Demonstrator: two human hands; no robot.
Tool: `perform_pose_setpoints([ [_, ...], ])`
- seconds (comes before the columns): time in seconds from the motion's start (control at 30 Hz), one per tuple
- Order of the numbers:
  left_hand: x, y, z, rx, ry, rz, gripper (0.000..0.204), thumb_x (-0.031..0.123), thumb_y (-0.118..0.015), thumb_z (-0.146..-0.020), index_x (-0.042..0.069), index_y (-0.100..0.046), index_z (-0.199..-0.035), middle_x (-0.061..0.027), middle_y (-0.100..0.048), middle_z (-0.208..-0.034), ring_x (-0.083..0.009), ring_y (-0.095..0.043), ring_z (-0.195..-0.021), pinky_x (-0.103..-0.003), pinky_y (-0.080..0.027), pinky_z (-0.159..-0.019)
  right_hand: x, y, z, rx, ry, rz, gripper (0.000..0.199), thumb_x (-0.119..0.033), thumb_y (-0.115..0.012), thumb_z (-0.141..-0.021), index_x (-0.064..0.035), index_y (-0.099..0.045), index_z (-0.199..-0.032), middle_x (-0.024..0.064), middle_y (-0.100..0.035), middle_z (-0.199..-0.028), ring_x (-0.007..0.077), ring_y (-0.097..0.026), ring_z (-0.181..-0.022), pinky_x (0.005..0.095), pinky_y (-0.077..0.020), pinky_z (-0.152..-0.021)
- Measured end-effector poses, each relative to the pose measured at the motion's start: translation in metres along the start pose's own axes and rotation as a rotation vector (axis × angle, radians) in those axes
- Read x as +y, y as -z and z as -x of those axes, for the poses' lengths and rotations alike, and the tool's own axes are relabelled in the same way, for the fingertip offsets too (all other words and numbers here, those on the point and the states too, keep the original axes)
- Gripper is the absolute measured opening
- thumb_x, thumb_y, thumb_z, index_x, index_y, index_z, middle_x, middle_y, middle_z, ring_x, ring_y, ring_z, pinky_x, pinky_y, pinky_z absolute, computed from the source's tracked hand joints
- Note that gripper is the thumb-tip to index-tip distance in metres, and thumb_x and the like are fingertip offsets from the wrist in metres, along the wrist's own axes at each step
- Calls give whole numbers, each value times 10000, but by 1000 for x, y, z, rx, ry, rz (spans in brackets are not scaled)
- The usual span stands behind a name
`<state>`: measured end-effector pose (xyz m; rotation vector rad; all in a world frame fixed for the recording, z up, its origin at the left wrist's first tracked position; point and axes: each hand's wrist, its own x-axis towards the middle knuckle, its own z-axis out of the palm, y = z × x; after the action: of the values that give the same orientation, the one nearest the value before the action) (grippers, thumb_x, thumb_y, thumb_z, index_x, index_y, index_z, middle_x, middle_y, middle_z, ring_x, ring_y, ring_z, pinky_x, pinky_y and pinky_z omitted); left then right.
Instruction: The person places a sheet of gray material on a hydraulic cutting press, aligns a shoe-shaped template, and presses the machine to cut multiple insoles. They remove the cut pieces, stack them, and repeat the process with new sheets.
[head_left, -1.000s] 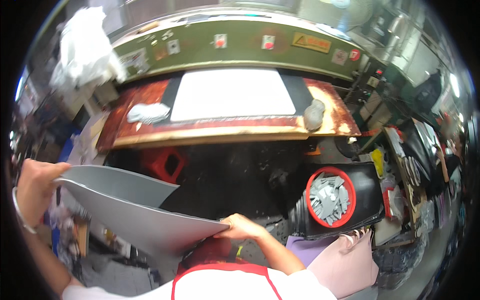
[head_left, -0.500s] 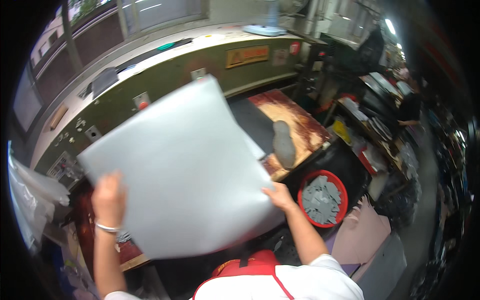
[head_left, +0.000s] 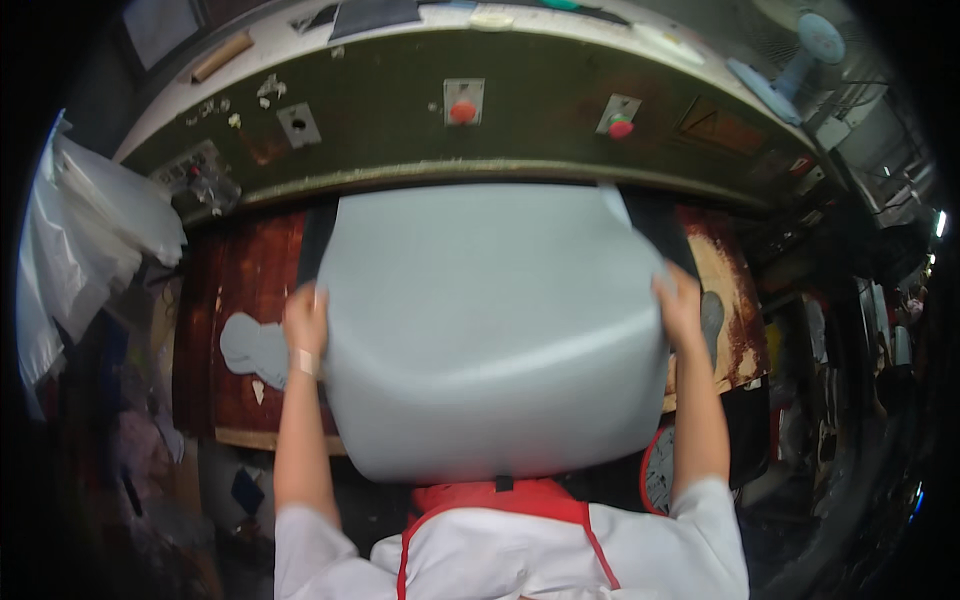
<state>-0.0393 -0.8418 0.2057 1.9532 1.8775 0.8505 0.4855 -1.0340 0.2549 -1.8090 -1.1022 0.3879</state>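
Observation:
A large, flexible grey sheet (head_left: 490, 290) stretches between my two hands over the work table, its far edge close under the green machine beam. My left hand (head_left: 306, 322) is closed on the sheet's left edge. On the opposite edge, my right hand (head_left: 678, 306) grips it with fingers and thumb. The near part of the sheet bows down toward my red apron (head_left: 540, 490). Left of my left wrist, grey sole-shaped pieces (head_left: 252, 345) lie on the dark red board (head_left: 262, 265). A darker sole shape (head_left: 711, 325) shows partly behind my right hand.
Across the back runs the green machine beam (head_left: 380, 130), with red buttons (head_left: 462, 111) on its front. Clear plastic sheeting (head_left: 85, 240) hangs at the left. A red tub (head_left: 648, 480) of grey scraps stands near my right forearm. A pale blue fan (head_left: 815, 45) stands far right.
My view has swung toward the machine's middle. The sheet, tilted before, now lies squarer to the beam, still held by both hands. The sole-shaped pieces at the left have come into view.

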Motion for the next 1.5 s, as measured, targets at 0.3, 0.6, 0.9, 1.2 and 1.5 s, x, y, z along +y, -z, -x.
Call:
perform_pose_setpoints([
  [0.3, -15, 3, 101, -83, -27, -306, 382, 177, -623, -852, -18, -538, -1170, -261, -563, -1040, -410, -526, -992, -449, -419, -890, 69, -18, 68, 287, -80, 465, 282, -161, -672, -799, 0, -614, -1023, 149, -602, -900, 282, -604, -818, 361, -485, -738],
  [0.6, 21, -17, 122, 88, 123, -299, 303, 215, -659, -838, -13, -628, -1035, -195, -654, -988, -357, -632, -884, -407, -507, -750, 55, -23, 87, 368, -166, 562, 312, -258, -665, -829, -1, -605, -995, 226, -654, -895, 389, -628, -850, 427, -482, -764],
  [0.9, 3, -72, 67, 98, 154, -206, 397, 275, -630, -846, 19, -569, -1143, -203, -618, -1058, -370, -595, -962, -418, -485, -828, 130, 49, 83, 190, 116, 924, 539, -262, -665, -805, -7, -519, -1257, 238, -553, -1195, 391, -501, -1116, 457, -389, -968],
  [1.2, 16, -73, 68, 194, 87, -150, 323, 291, -611, -845, 70, -576, -1078, -122, -645, -922, -306, -630, -844, -408, -509, -713, 220, 90, 93, 213, 53, 925, 842, -320, -832, -637, 40, -448, -1294, 233, -486, -1293, 354, -435, -1224, 430, -342, -1055],
  [1.5, 15, -75, 69, 271, 26, -124, 324, 254, -637, -821, 35, -605, -1059, -138, -654, -913, -309, -631, -837, -398, -519, -716, 65, 54, 95, 234, 135, 689, 823, -233, -840, -609, 18, -451, -1289, 201, -481, -1296, 332, -430, -1223, 432, -341, -1055],
])
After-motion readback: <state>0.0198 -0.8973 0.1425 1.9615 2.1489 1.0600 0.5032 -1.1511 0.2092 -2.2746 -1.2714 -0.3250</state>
